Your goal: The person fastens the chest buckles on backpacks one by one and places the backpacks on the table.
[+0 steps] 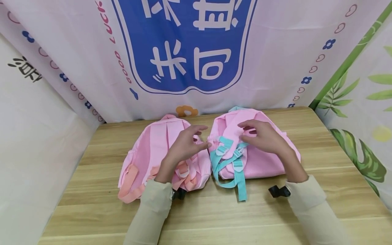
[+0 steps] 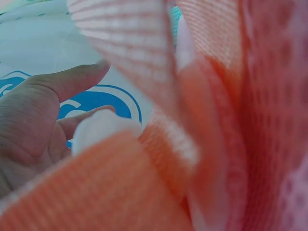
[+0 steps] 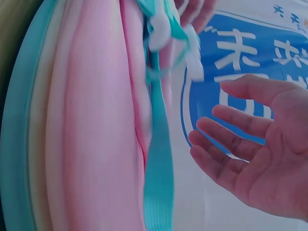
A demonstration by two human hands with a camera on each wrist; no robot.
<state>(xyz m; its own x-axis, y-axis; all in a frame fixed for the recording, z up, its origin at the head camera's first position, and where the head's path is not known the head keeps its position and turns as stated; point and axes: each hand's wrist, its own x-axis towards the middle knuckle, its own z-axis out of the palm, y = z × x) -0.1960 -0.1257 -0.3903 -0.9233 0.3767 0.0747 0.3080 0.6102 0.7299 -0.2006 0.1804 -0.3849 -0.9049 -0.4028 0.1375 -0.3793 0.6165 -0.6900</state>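
Two pink backpacks lie side by side on a wooden table, strap side up. Over the left backpack (image 1: 141, 143), which has orange webbing straps (image 1: 130, 183), hovers my left hand (image 1: 187, 144) with fingers loosely bent and nothing in them. Its orange webbing (image 2: 96, 192) fills much of the left wrist view, blurred and close. Above the right backpack (image 1: 266, 165), with teal straps (image 1: 240, 183) and white buckles, my right hand (image 1: 260, 136) hangs relaxed, holding nothing. In the right wrist view, that right hand (image 3: 260, 144) shows a bare palm, apart from the teal strap (image 3: 159, 183).
The wooden table (image 1: 214, 217) runs back to a printed curtain (image 1: 275, 68) with a blue sign. Fabric walls (image 1: 36, 143) stand at the left and right. Black wrist straps (image 1: 279, 191) sit near both cuffs.
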